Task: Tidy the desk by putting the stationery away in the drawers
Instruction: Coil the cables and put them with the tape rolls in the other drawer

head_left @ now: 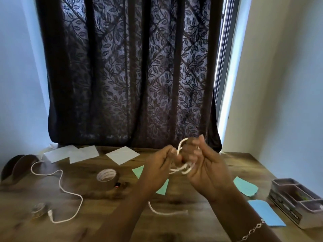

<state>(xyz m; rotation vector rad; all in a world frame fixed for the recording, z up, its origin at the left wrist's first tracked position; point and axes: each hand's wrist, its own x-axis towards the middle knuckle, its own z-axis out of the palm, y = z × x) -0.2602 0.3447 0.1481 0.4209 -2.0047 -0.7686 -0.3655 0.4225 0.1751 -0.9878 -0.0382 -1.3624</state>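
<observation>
Above the middle of the wooden desk (97, 222), both hands hold a bundle of white cord (183, 169). My left hand (157, 165) pinches it from the left. My right hand (208, 170) has loops of it wound around its curled fingers. A loose end of cord (166, 212) lies on the desk below my wrists. A second white cord (70, 191) snakes across the left side. A roll of brown tape (107, 177) lies left of centre, and a small clear tape roll (39, 209) sits near the front left.
White paper sheets (82, 153) lie along the back edge below a dark curtain. Green paper pieces (245, 187) and a blue sheet (265, 213) lie right of my hands. A small desktop drawer organiser (295, 198) stands at the right edge. A dark curved object (19, 166) is far left.
</observation>
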